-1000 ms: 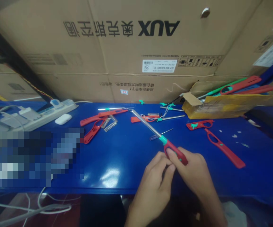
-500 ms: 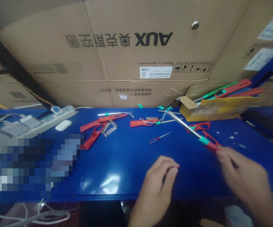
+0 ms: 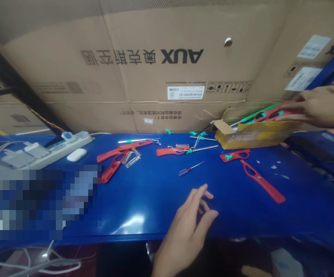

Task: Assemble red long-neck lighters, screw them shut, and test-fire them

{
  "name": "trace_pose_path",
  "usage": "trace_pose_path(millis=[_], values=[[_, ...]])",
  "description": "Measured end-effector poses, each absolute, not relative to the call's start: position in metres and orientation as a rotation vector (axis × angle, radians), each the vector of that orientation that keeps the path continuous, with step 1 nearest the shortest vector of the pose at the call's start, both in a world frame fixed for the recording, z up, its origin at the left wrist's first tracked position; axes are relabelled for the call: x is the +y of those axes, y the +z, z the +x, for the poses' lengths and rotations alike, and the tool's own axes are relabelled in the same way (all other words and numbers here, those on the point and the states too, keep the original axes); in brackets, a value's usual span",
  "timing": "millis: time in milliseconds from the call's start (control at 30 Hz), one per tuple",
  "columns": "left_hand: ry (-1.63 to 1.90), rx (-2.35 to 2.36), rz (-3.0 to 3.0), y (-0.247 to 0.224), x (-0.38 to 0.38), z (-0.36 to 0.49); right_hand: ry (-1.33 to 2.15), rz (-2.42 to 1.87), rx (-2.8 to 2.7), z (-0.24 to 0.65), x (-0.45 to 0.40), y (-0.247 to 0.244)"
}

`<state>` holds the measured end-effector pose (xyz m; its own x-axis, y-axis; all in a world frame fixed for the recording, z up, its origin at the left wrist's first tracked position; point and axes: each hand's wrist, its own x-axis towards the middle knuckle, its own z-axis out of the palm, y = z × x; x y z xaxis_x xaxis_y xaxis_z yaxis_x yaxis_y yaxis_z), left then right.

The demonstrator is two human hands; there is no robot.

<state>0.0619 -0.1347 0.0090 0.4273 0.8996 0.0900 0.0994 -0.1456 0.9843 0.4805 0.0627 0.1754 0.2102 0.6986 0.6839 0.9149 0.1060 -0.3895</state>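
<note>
Left fingers (image 3: pixel 198 195) hang parted near screwdriver (image 3: pixel 184 171); right fingers (image 3: pixel 295 105), grip unclear, at yellow box (image 3: pixel 256 135)

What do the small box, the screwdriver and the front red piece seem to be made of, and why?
Small box: cardboard, matt brown at the flap; its yellow front looks like glossy tape.
Screwdriver: shaft probably metal, thin and silvery; purple handle likely plastic, perhaps translucent.
Front red piece: probably moulded plastic, satin, by its even colour and rounded loop.

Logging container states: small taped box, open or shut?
Open: the box has a flap spread outward, and red-handled lighters stick out of its top.
</note>
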Motion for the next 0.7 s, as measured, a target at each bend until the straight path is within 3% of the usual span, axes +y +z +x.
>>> trace_pose_path(millis=[133,267,700], values=[[0.904,0.937,1.535,0.005,-0.135,0.061,-0.756,-1.599,-2.099,0.441,0.06,0.15],[0.913,0.943,1.523,0.004,-0.135,0.061,-0.827,-1.254,-2.163,0.377,0.039,0.125],[0.988,0.919,1.475,0.0,-0.137,0.062,-0.234,-0.898,-2.707,0.186,0.05,0.039]])
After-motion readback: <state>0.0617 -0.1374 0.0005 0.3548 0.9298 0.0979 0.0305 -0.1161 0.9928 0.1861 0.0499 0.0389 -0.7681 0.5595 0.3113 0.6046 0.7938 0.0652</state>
